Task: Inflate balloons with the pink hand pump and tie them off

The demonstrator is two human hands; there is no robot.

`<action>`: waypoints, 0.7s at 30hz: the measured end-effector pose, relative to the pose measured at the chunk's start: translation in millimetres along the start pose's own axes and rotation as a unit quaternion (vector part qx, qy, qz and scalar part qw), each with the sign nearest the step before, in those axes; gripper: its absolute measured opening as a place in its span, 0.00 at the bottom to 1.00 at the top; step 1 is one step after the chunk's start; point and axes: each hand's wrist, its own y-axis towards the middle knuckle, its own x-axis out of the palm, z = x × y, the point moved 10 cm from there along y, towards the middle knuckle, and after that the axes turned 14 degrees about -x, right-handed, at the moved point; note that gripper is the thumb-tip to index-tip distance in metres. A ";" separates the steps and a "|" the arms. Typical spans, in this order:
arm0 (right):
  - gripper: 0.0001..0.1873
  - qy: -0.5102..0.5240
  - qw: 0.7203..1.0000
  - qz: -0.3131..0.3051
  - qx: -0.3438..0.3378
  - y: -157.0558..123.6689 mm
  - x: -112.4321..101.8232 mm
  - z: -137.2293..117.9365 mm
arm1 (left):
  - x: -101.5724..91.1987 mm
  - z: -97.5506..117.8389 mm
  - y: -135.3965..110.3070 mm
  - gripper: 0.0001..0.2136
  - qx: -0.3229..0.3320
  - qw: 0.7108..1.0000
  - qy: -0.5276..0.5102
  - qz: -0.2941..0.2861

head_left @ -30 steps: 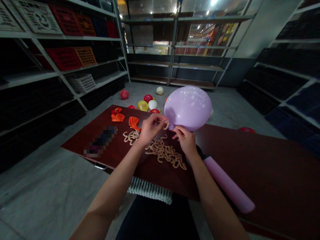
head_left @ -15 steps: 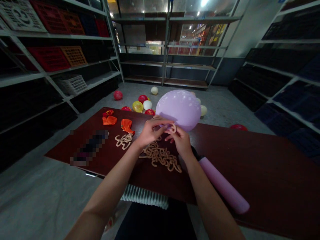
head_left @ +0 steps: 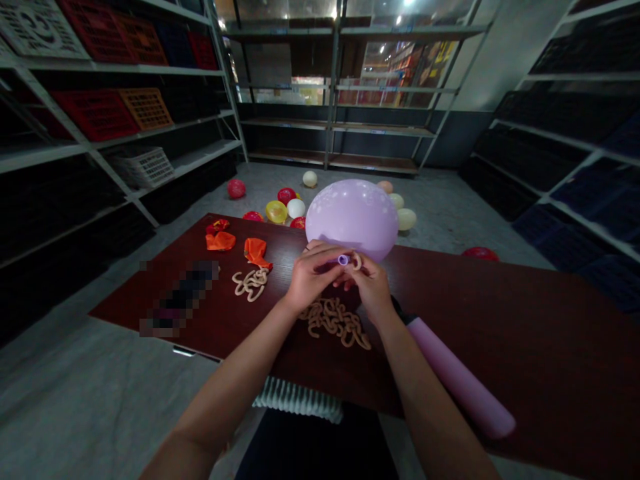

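Observation:
A large inflated purple balloon (head_left: 353, 217) sits over the far table edge, its neck turned toward me. My left hand (head_left: 313, 272) is closed on that neck, with the round open mouth (head_left: 343, 261) showing at the fingertips. My right hand (head_left: 371, 283) is closed, pinching a small tan rubber band (head_left: 357, 261) beside the neck. The band curves like a loop; whether it touches the balloon I cannot tell. Below both hands lies a pile of tan rubber bands (head_left: 337, 321). The left fingers partly hide the balloon's near end.
A pink balloon pump (head_left: 463, 377) lies right of my forearm. At left are orange balloons (head_left: 221, 241), a smaller group of bands (head_left: 250, 283) and a blurred dark object (head_left: 183, 297). Beyond the table (head_left: 525, 333), several balloons (head_left: 277, 212) rest on the floor before shelving.
Both hands have shifted slightly right and nearer. The balloon's mouth now shows between them, and the tan band has moved right, off to the side of it.

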 end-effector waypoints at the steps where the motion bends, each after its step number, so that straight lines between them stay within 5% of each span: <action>1: 0.13 -0.007 1.000 -0.005 -0.004 -0.2 0.5 -0.4 | -1.2 1.1 -1.6 0.09 -0.002 1.000 0.006 0.012; 16: 0.22 0.029 0.997 -0.073 0.020 -9.8 23.0 -4.2 | -17.0 13.1 -20.4 0.09 0.034 0.990 0.077 0.114; 21: 0.29 0.050 0.997 -0.056 0.022 -12.3 20.5 -6.8 | -15.3 24.7 -24.7 0.11 0.082 0.986 0.094 0.108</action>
